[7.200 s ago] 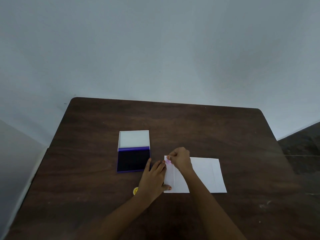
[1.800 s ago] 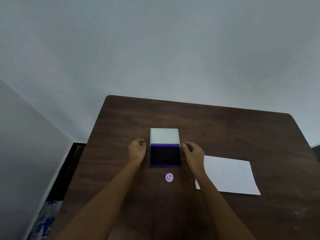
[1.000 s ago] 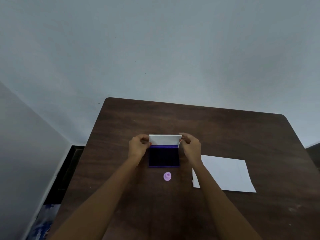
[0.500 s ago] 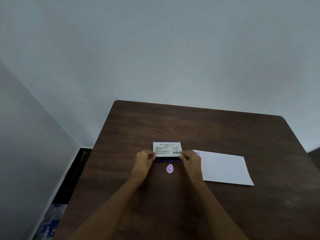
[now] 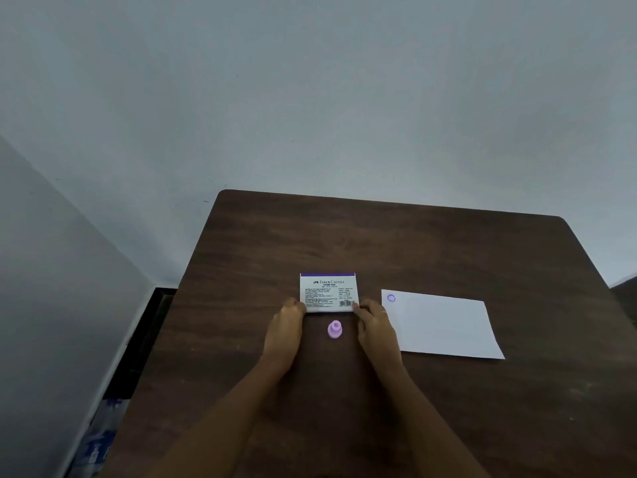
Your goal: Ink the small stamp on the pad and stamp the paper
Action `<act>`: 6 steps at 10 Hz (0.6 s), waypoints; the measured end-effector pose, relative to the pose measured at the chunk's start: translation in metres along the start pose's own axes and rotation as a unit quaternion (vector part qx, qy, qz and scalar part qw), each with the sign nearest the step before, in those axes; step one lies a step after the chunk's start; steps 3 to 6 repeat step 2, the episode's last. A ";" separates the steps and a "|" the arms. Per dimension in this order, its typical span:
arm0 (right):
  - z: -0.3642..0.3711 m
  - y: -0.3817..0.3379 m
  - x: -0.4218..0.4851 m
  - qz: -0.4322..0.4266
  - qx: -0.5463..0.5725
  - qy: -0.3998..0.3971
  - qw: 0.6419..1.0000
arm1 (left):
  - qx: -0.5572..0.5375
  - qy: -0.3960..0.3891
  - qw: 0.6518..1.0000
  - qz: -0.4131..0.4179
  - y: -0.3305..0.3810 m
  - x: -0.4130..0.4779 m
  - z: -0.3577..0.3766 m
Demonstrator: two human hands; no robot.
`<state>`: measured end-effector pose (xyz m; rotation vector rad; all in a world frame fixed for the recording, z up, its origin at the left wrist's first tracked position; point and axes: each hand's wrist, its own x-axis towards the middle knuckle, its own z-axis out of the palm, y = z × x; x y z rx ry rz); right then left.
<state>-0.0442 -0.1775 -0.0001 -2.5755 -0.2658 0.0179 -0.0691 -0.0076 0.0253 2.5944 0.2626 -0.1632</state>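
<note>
Two hands at pad's near corners: left hand (image 5: 284,327) and right hand (image 5: 374,324), fingers pinching closed ink pad (image 5: 328,292) lid. Small stamp (image 5: 334,329) upright between wrists, at 6 o'clock of pad. Paper (image 5: 444,327) at 3 o'clock, purple mark (image 5: 391,298) already on corner. Press lid evenly at both corners, keep pad flat on surface (image 5: 396,243).

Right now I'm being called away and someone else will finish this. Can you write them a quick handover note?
Left hand: fingertips on the stamp pad's near left corner.
Right hand: fingertips on its near right corner.
Pad lid is shut, label up.
Small stamp stands free on the table, between the hands.
Paper lies right of the pad, with a purple mark at its far left corner.
Done: inking, stamping, closing.
Left: likely nothing but letting go.
</note>
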 end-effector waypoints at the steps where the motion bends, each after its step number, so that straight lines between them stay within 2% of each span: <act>1: -0.002 0.002 0.005 -0.013 -0.020 0.003 1.000 | 0.023 0.025 0.999 -0.001 0.007 0.000 0.001; 2: -0.011 -0.004 0.011 0.032 -0.006 0.017 0.999 | -0.009 0.052 0.998 -0.023 0.013 -0.003 -0.002; 6: -0.011 -0.004 0.011 0.032 -0.006 0.017 0.999 | -0.009 0.052 0.998 -0.023 0.013 -0.003 -0.002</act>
